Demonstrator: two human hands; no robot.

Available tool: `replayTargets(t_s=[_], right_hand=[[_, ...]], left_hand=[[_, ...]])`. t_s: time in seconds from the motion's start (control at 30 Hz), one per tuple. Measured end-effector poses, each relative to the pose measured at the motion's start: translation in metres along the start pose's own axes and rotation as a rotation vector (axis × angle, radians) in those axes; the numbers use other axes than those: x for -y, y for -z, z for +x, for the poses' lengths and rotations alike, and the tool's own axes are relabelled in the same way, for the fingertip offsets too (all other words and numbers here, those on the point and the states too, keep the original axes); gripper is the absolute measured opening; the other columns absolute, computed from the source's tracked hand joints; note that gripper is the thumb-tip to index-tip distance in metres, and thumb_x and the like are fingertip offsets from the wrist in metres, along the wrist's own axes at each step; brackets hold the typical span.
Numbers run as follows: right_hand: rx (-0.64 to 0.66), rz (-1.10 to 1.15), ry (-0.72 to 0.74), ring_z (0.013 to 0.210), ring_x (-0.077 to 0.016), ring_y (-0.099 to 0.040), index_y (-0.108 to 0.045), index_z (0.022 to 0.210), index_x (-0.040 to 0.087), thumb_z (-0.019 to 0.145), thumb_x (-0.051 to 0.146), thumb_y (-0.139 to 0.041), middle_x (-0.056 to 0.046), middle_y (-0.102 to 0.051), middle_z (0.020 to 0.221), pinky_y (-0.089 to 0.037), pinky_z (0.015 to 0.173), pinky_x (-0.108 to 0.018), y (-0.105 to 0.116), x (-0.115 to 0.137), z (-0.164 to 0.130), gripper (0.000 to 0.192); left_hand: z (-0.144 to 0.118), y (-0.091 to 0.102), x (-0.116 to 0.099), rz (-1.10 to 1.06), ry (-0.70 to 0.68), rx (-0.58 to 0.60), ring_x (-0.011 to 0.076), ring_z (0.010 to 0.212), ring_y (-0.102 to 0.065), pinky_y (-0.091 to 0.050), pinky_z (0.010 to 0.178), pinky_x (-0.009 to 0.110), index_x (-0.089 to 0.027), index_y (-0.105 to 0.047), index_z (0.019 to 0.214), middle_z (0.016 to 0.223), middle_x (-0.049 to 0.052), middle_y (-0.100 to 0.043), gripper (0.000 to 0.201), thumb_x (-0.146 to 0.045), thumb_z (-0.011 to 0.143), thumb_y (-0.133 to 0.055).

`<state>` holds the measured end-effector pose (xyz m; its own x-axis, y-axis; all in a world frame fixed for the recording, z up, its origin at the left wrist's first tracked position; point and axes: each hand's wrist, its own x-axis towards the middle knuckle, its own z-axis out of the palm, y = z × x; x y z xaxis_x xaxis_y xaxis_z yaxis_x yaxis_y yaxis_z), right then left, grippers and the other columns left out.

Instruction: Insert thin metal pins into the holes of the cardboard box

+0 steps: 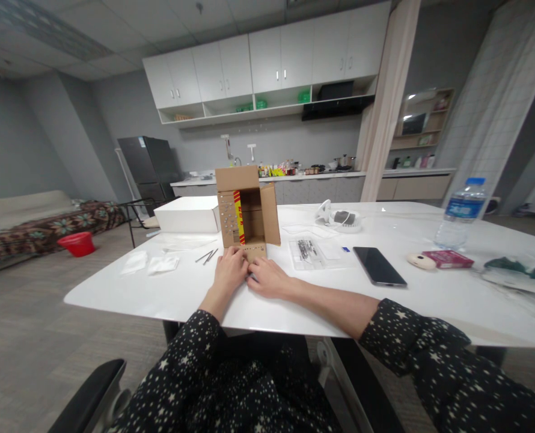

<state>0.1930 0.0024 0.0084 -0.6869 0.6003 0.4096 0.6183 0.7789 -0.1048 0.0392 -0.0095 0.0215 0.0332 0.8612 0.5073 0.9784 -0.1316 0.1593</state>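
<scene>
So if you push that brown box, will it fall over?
Probably yes. The cardboard box lies open on its side, looks empty inside, so likely light. Its flaps stick out and should bend easily. Both hands, left hand and right hand, rest at its lower flap.

I see an open carton point(247, 207) on the desk point(168, 294), both hands just before it; a flat box point(187, 214) lies behind-left, a phone point(379, 266) right, a bottle point(459, 213) farther right.
</scene>
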Motion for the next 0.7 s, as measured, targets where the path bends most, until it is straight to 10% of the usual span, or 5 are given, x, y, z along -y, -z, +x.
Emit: replayTargets(t_s=[0.7], right_hand=[[0.014,-0.006,0.007,0.096,-0.0243,-0.056,-0.066,0.107,0.014,0.092,0.032,-0.048,-0.012,-0.063,0.103,-0.045,0.083,-0.037,0.0012,-0.0002,-0.0005,0.030]], left_hand=[[-0.0006,-0.0003,-0.0001,-0.011,0.001,-0.005,0.0251,0.108,-0.058,-0.047,0.092,0.039,-0.020,-0.065,0.092,0.110,0.010,-0.062,0.018,-0.020,0.088,-0.048]])
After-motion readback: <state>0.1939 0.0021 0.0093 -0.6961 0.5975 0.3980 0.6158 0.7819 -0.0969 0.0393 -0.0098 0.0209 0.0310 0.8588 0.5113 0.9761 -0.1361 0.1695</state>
